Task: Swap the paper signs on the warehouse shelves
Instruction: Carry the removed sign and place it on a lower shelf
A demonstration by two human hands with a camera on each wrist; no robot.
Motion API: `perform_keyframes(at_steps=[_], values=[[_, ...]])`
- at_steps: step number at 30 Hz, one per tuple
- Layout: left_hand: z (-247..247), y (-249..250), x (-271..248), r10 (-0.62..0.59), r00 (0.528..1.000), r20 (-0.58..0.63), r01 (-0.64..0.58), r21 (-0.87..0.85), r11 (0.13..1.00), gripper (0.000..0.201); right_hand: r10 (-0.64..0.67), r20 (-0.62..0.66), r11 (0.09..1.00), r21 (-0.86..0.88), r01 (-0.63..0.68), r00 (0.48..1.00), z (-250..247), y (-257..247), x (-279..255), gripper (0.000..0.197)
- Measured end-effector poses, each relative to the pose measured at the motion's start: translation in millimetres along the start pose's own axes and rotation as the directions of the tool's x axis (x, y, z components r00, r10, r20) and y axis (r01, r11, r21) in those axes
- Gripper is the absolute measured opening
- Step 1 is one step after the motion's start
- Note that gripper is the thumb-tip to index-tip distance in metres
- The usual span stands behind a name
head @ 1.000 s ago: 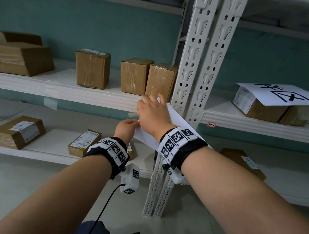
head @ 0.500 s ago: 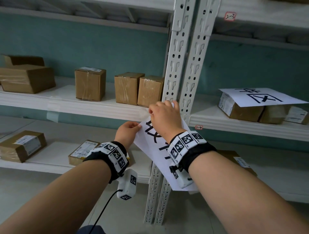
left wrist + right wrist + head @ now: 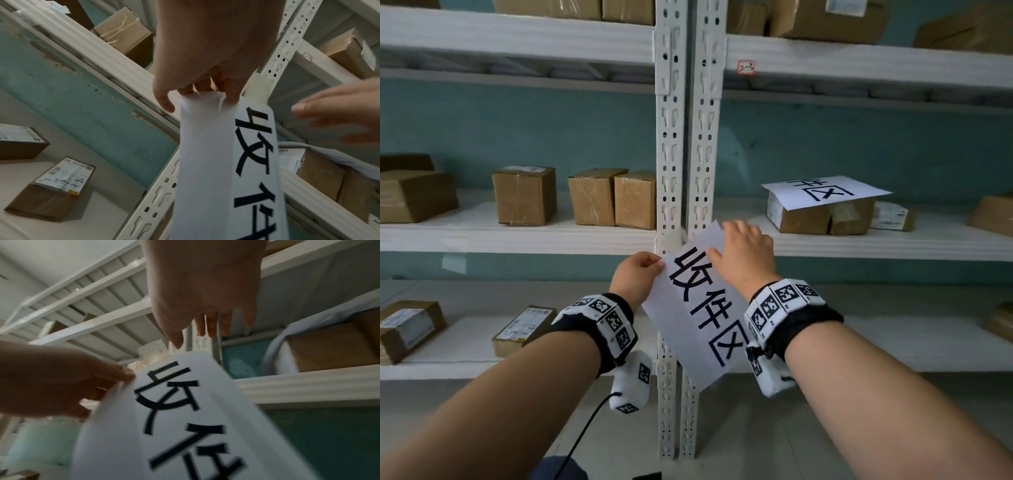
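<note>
A white paper sign (image 3: 705, 315) with large black characters hangs in front of the white shelf uprights (image 3: 671, 154). My left hand (image 3: 654, 265) pinches its top left corner, and the paper creases at that grip in the left wrist view (image 3: 205, 94). My right hand (image 3: 736, 240) is at the sign's top right corner with its fingers (image 3: 211, 327) straight. They reach past the sheet's top edge (image 3: 185, 356) and do not curl around it. A second paper sign (image 3: 825, 192) lies flat on cardboard boxes on the middle right shelf.
Several cardboard boxes (image 3: 524, 195) stand on the middle left shelf (image 3: 517, 236). Flat parcels (image 3: 524, 329) lie on the lower shelf, and more boxes sit on the top shelf. A small red label (image 3: 745, 67) marks the upper right beam. A patch of pale tape (image 3: 674, 236) clings to the upright.
The sign's printed face has turned into view and the sheet hangs lower. Both hands shifted right across the uprights. The head view has tilted upward.
</note>
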State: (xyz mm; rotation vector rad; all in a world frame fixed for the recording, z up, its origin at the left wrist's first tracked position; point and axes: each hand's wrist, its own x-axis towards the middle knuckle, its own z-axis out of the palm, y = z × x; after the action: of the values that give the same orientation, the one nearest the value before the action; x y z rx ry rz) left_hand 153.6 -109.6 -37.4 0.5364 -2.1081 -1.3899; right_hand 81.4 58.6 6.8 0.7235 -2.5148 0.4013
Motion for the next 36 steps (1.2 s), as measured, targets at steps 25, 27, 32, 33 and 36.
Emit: perform_keyframes(at_steps=[25, 27, 32, 33, 36], values=[[27.0, 65.7, -47.2, 0.197, 0.961, 0.195, -0.113, -0.375, 0.92, 0.026, 0.251, 0.489, 0.91, 0.176, -0.376, 0.836, 9.9, 59.6, -69.1, 0.05], [27.3, 65.3, -47.2, 0.182, 0.97, 0.163, -0.107, -0.386, 0.916, 0.025, 0.241, 0.485, 0.905, 0.2, -0.375, 0.841, 6.6, 60.5, -70.0, 0.044], [27.6, 67.2, -54.3, 0.157, 0.983, 0.092, -0.114, -0.364, 0.924, 0.022, 0.208, 0.456, 0.87, 0.317, -0.376, 0.865, 1.4, 70.6, -72.8, 0.031], [28.0, 68.1, -56.6, 0.157, 0.984, 0.081, -0.118, -0.36, 0.926, 0.023, 0.209, 0.443, 0.859, 0.343, -0.38, 0.872, 0.1, 72.5, -74.1, 0.034], [28.8, 70.8, -62.4, 0.159, 0.985, 0.074, -0.121, -0.367, 0.922, 0.017, 0.218, 0.427, 0.822, 0.404, -0.401, 0.878, -5.5, 75.9, -78.7, 0.045]])
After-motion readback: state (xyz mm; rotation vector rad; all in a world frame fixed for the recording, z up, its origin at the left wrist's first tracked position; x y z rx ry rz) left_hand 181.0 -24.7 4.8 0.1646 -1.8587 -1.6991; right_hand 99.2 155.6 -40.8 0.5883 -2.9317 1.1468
